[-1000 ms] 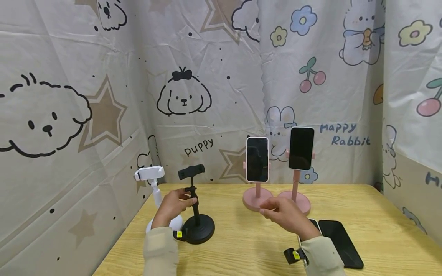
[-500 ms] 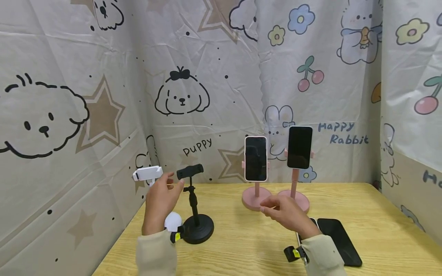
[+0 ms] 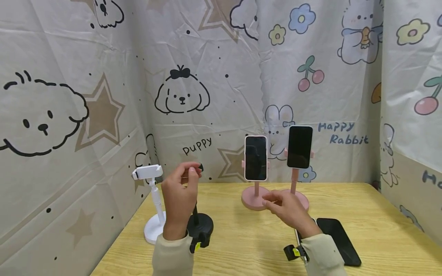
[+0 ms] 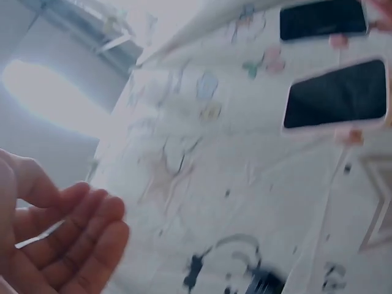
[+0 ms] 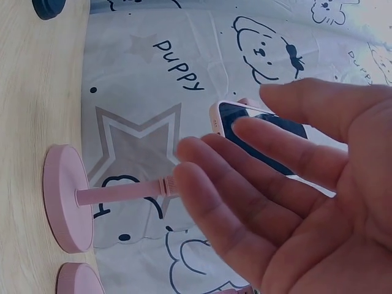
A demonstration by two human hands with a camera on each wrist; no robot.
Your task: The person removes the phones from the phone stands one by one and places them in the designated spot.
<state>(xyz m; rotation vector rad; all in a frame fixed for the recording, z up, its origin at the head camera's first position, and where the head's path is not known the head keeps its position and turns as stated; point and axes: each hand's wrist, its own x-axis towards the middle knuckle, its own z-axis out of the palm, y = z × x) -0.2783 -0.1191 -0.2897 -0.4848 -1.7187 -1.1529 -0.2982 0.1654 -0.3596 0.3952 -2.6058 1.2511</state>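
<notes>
My left hand [image 3: 181, 193] is raised in front of the black phone stand [image 3: 202, 222] and hides most of its pole and clamp. In the left wrist view its fingers [image 4: 101, 245] are loosely bent with nothing between them, apart from the dark clamp end [image 4: 264, 282]. Left of it stands a white phone stand [image 3: 148, 172], its clamp bare. My right hand [image 3: 291, 212] hovers with relaxed fingers before two pink phone stands [image 3: 251, 201]. One bears a white-framed phone [image 3: 256, 158], the other a black-screened phone [image 3: 300, 147]. The right wrist view shows its fingers [image 5: 245, 202] holding nothing.
Two phones lie on the wooden table [image 3: 238, 245] at right; the black phone [image 3: 340, 241] shows, while the right arm partly covers the other. A printed curtain [image 3: 186, 126] surrounds the table at the back and sides.
My left hand has left the black stand's pole, risen past the white stand's clamp, then shifted right in front of the black stand's clamp. The right hand stays nearly still.
</notes>
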